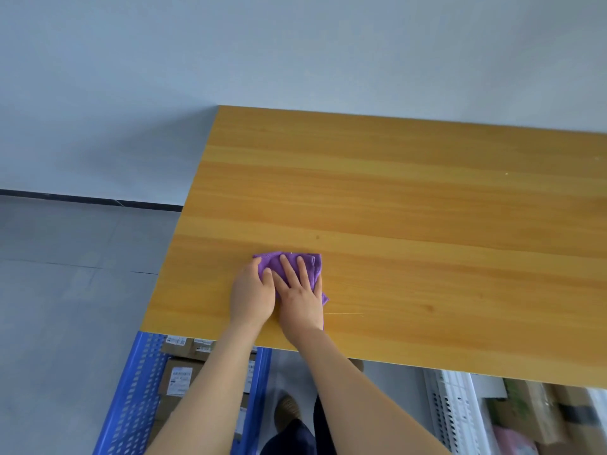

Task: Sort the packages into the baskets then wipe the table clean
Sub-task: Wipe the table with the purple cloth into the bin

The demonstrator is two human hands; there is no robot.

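The purple cloth lies on the wooden worktop, close to its near edge and towards the left end, a little in from the near-left corner. Both hands are on it, side by side and touching.

The right hand lies flat on top of the cloth with its fingers straight and slightly spread, pressing it down. The left hand sits on the cloth's left side with its fingers curled down into the fabric, gripping that edge. A corner of cloth sticks out from under the right hand on its right side.

Below the near edge, on the grey floor, a blue perforated basket stands under the worktop's left end, and brown cardboard boxes with white labels are packed inside it. Further right, also under the near edge, a white slotted basket holds more packages, one brownish-green and one pink, too blurred to read. Between the two baskets, the person's shoe and a dark trouser leg show on the floor. The worktop's far edge runs along a pale wall.
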